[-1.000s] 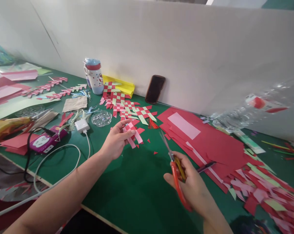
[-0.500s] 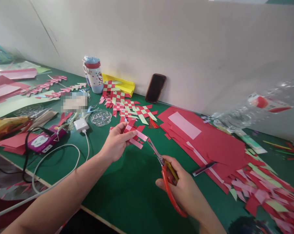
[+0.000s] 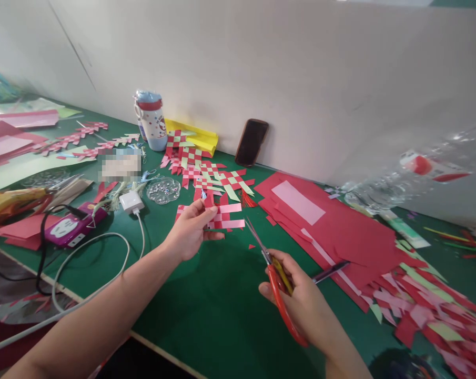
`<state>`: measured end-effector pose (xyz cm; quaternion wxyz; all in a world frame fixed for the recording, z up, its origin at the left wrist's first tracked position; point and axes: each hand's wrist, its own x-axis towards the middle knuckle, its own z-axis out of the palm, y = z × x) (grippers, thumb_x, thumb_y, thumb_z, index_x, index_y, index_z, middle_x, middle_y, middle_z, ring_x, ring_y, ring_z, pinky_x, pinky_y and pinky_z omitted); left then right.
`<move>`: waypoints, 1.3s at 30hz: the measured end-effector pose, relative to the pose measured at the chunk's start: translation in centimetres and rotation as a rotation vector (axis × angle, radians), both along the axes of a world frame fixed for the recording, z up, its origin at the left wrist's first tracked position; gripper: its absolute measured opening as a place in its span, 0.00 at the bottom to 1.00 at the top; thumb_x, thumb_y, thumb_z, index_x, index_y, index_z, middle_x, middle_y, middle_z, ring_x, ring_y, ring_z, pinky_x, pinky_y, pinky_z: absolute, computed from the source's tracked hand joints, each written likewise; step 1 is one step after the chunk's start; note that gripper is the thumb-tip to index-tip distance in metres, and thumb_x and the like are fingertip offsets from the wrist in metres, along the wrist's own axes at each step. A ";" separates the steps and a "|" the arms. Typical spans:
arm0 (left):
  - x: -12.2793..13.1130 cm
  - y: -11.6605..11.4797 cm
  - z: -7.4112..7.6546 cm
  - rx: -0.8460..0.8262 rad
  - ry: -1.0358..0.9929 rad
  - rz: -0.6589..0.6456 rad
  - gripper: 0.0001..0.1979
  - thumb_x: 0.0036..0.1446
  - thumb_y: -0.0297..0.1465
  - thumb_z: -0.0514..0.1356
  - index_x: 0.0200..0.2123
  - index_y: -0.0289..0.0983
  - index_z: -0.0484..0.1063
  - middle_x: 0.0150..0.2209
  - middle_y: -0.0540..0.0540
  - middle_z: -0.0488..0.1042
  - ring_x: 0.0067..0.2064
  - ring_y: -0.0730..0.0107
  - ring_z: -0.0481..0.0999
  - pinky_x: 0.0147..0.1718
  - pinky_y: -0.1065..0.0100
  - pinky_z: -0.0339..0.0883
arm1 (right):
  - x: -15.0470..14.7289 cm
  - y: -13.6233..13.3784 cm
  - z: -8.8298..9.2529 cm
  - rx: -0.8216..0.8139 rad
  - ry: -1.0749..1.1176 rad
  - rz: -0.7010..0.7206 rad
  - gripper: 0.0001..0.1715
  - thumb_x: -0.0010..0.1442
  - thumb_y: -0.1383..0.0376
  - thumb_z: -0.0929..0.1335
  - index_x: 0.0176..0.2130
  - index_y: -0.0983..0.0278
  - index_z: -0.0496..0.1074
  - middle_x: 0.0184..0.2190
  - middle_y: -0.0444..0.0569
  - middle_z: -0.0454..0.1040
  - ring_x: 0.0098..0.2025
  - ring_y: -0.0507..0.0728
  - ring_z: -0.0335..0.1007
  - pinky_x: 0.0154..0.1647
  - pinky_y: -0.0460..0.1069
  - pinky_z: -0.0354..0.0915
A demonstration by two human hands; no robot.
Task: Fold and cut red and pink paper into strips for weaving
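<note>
My left hand (image 3: 191, 230) pinches a small woven piece of red and pink paper strips (image 3: 222, 216) and holds it flat just above the green table (image 3: 214, 310). My right hand (image 3: 301, 300) grips red-handled scissors (image 3: 275, 279). Their blades point up and left, with the tips close to the right end of the woven piece's pink strips. A few small red paper offcuts (image 3: 252, 246) lie on the table under the blades.
More woven pieces (image 3: 206, 168) lie behind, near a decorated bottle (image 3: 151, 121), a yellow tray (image 3: 194, 138) and a phone (image 3: 251, 143) leaning on the wall. Red paper sheets (image 3: 340, 231) and a strip pile (image 3: 438, 316) fill the right. A charger cable (image 3: 103, 252) and purple device (image 3: 70, 229) lie left.
My left hand has turned the woven piece flatter, its pink strips now pointing right. The scissors moved left toward the piece, then drew slightly back and down.
</note>
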<state>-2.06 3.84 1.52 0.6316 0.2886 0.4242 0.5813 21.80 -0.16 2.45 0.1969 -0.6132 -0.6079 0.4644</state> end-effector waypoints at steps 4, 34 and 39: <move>-0.1 0.2 0.2 0.036 -0.007 -0.001 0.16 0.50 0.29 0.70 0.40 0.36 0.69 0.37 0.48 0.76 0.35 0.73 0.78 0.35 0.69 0.76 | 0.5 0.3 0.1 -0.043 -0.003 0.031 0.38 0.47 0.51 0.72 0.56 0.57 0.66 0.33 0.43 0.73 0.32 0.55 0.70 0.30 0.47 0.66; 0.5 -0.2 0.0 0.188 0.276 -0.032 0.25 0.48 0.26 0.67 0.49 0.34 0.65 0.41 0.45 0.76 0.38 0.66 0.79 0.39 0.64 0.76 | -0.5 -0.1 0.6 -0.094 0.119 -0.005 0.36 0.46 0.52 0.74 0.53 0.56 0.68 0.28 0.39 0.66 0.28 0.51 0.61 0.31 0.47 0.66; 0.5 -0.2 0.0 0.192 0.295 -0.039 0.24 0.48 0.27 0.67 0.49 0.34 0.65 0.41 0.44 0.76 0.38 0.65 0.79 0.39 0.62 0.76 | 0.1 0.3 -0.3 -0.102 0.080 0.045 0.38 0.47 0.52 0.74 0.55 0.54 0.67 0.29 0.38 0.66 0.28 0.50 0.60 0.30 0.45 0.65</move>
